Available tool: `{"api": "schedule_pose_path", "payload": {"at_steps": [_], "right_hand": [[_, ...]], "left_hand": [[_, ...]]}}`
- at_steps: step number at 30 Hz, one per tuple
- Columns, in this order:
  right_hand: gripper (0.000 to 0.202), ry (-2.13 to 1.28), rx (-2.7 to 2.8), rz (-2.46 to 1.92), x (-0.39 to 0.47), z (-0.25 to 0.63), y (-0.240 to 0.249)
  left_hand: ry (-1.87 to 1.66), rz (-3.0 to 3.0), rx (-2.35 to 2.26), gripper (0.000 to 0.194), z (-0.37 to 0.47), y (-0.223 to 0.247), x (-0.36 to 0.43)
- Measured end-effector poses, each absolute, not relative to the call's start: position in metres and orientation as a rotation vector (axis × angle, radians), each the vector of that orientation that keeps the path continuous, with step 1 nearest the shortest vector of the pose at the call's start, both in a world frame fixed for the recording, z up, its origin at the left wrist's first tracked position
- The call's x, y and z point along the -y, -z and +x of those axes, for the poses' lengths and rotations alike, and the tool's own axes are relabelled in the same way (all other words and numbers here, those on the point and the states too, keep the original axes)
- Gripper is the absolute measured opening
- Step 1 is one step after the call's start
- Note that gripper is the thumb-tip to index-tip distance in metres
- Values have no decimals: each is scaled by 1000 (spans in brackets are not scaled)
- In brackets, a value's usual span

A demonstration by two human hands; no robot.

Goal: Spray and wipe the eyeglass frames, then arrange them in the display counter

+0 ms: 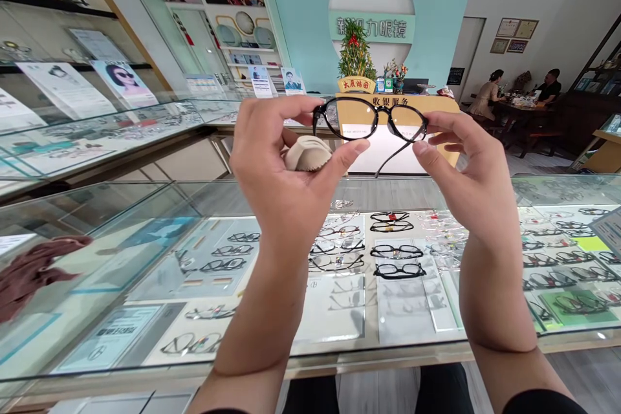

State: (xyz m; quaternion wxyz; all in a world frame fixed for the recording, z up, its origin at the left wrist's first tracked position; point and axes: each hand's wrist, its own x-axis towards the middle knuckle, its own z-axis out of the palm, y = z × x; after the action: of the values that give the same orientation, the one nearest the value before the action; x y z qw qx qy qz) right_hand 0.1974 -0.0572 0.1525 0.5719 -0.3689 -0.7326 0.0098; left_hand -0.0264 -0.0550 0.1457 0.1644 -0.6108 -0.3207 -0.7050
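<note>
Black-framed eyeglasses (382, 109) are held up above the glass counter, between both hands. My left hand (286, 162) grips the frame's left end, with its thumb at the lower rim of the left lens. A beige folded cloth (307, 154) is tucked in the same palm. At the other end, my right hand (470, 168) pinches the frame near the hinge between thumb and fingers. One temple arm of the glasses hangs downward below the right lens.
Beneath the hands, a glass display counter (145, 197) holds rows of eyeglasses (398, 270). A dark red cloth (39, 272) lies at the left. Beyond stand a wooden reception desk (441, 103) and two seated people at a table at the far right.
</note>
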Motion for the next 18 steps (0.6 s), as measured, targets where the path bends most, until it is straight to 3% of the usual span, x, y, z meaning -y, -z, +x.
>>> {"api": "schedule_pose_path", "payload": {"at_steps": [3, 18], "right_hand": [[31, -21, 1710, -853, 58, 196, -153], [32, 287, 1553, -770, 67, 176, -152]], "left_hand": [[2024, -1709, 857, 47, -27, -145, 52], [2237, -1813, 1027, 36, -37, -144, 37]]}}
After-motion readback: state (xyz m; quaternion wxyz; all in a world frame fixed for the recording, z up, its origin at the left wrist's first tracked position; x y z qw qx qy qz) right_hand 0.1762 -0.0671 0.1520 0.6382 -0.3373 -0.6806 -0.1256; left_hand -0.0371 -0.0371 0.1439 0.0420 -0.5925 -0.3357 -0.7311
